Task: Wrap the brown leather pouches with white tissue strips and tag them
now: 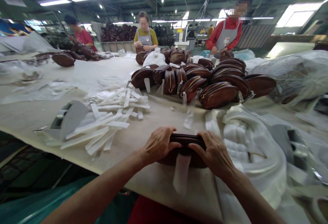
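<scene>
1. The left hand (160, 145) grips the left part of the upper edge of a dark brown bag (196, 159), with its fingers over the far side and its thumb on the near side.
2. The right hand (216, 150) grips the same edge farther right in the same way; the two thumbs point toward each other, with a small gap between the tips.
3. The dark brown bag is at the near edge of the table (159, 106), between the hands. A whitish strip (181, 174) hangs from its middle, below the thumbs, toward the near side.
4. Left of the hands lies a loose heap of white strips (110, 128), with a grey holder (73, 120) at its left side.
5. Beyond the hands, toward the far right, many brown bags (219, 94) sit close together, some with brass-coloured zips showing and whitish tabs attached. A small clear strip (188, 119) lies between them and the held bag.
6. Right of the right hand is a bulky coil of white sheeting (269, 159), with a second grey piece (283, 140) just beside it.
7. At the far side are three people: one in pink (85, 38) at left, one in a checked apron (145, 39) near the middle, and one in a red top (237, 34) at right.
</scene>
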